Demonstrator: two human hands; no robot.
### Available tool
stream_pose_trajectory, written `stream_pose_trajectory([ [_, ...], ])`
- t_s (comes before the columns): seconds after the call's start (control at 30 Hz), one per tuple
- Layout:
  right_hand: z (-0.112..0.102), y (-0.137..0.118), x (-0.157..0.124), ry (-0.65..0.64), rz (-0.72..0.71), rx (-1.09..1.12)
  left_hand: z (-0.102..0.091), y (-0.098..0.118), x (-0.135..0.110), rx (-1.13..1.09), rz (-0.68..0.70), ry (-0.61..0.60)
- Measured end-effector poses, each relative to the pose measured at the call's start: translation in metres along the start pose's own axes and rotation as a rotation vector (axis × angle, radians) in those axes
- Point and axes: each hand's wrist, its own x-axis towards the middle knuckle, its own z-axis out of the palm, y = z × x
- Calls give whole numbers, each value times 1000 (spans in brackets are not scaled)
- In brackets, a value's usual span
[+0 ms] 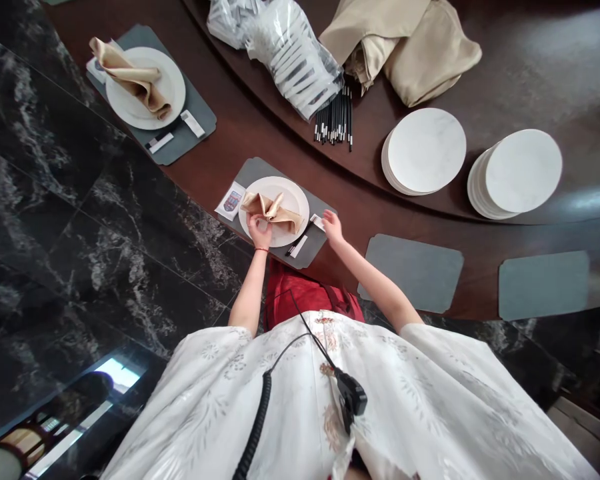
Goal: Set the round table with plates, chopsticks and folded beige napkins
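left hand: nearly closed, fingers pinching near fold of tan cloth napkin | napkin: on white plate, on grey placemat | right hand: partly open, holding nothing, just right of plate

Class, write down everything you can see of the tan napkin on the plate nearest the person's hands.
The tan napkin is a soft, satin-looking cloth, folded into pleats and gathered into a loose fan with raised peaks at its centre. It rests on a round white plate, which lies on a grey mat. The person's left hand touches its near edge.
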Motion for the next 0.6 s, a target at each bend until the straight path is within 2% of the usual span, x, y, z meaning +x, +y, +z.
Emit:
stream_pose_trajectory([
  [0.17,-125,9,41,403,108,69,-6,-6,-19,118,-44,68],
  [0.27,-194,8,73,679,253,266,-9,1,-39,237,-23,138],
  [0.37,-255,1,107,864,370,510,-8,14,-63,333,74,189],
  [0.47,-311,-9,134,885,345,679,-3,29,-87,346,196,193],
  [0.53,-342,-15,146,826,292,711,4,39,-100,319,280,110],
  [0.6,-366,-18,154,782,220,628,19,52,-107,276,356,-24],
])
